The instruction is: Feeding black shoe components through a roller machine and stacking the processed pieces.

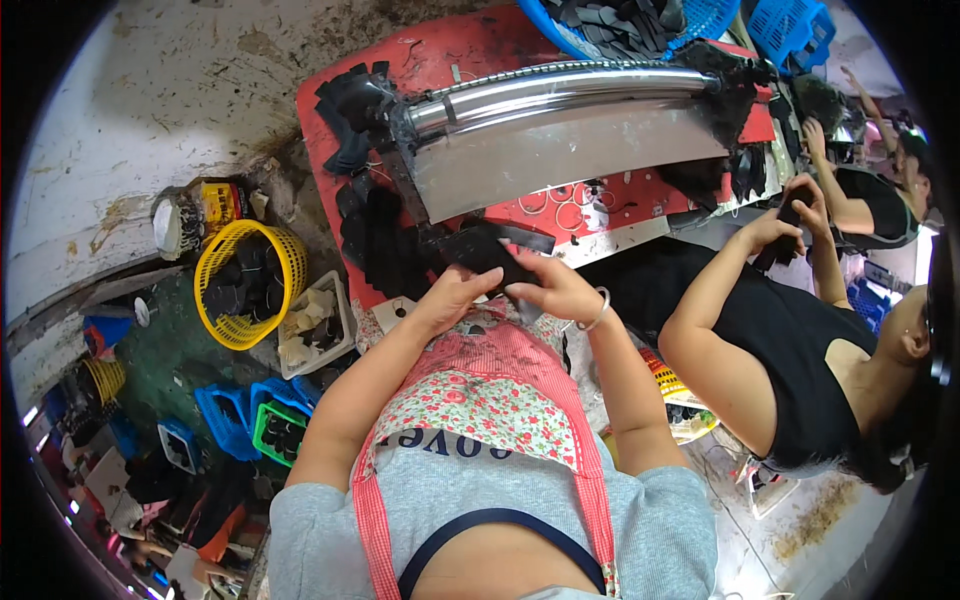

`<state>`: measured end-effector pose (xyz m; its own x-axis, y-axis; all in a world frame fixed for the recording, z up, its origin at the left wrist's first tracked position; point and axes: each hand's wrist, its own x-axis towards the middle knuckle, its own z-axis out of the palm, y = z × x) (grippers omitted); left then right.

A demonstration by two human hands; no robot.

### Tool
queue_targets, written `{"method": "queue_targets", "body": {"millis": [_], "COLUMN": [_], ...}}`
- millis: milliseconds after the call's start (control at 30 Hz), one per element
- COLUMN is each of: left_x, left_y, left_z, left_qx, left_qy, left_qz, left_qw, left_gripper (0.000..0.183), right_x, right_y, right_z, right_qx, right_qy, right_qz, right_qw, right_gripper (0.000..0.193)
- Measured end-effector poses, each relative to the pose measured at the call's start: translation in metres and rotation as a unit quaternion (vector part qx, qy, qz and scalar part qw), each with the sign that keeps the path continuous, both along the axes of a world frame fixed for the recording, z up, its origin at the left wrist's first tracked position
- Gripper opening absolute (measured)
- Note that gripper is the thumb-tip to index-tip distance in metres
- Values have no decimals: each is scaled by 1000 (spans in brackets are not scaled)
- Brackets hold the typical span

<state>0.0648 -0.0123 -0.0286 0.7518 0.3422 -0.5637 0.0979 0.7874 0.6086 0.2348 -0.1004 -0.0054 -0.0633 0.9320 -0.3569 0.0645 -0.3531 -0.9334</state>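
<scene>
Over the near edge of the red table, my left hand (455,300) and my right hand (562,290) grip a flat black piece (478,256) between thumbs and fingers. I cannot tell whether it is leather, rubber or fabric, nor whether it is one layer or more. A bracelet circles my right wrist. Just beyond my hands stands a machine with a shiny metal roller (570,92) and a broad metal plate (570,150) sloping toward me. More black pieces (375,235) lie heaped left of my hands, along the table's edge.
A blue basket of dark strips (560,35) sits behind the machine. Yellow basket (292,255) and pale tray (345,335) stand at left; blue crates (222,420) are lower. A co-worker in black (760,340) holds a dark piece close on my right. Rings (568,210) lie on the table.
</scene>
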Motion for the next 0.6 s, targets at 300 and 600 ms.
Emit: {"method": "queue_targets", "body": {"millis": [300,600], "left_x": [9,45], "left_y": [16,27], "left_z": [52,77], "left_qx": [92,-26], "left_qy": [-154,-118], "left_qz": [199,472], "left_qw": [963,873], "left_gripper": [18,26], "right_x": [14,9], "right_y": [12,37], "right_z": [12,65], "right_qx": [-21,131], "right_qy": [-39,-85], "right_qz": [117,38], "right_qw": [992,987], "right_gripper": [39,50]}}
